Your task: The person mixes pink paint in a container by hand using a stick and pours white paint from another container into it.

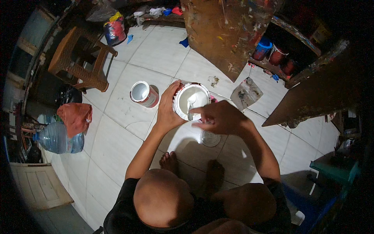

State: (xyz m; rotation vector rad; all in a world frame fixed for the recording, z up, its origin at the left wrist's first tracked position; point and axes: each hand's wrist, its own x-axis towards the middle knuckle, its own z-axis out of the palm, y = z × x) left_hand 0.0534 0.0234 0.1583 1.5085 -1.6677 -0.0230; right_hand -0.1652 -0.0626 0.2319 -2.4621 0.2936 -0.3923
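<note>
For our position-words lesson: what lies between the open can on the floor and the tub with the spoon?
The head view shows the left hand between the can and the tub, against the tub's side.

Left forearm [145, 152] extends forward, inclined to the right. Left hand [168, 109] is cupped, fingers [172, 91] pointing forward. Right forearm [264, 154] extends forward, inclined to the left. Right hand [226, 118] is turned leftward at the wrist [246, 126], back uppermost, fingers partly curled.
</note>
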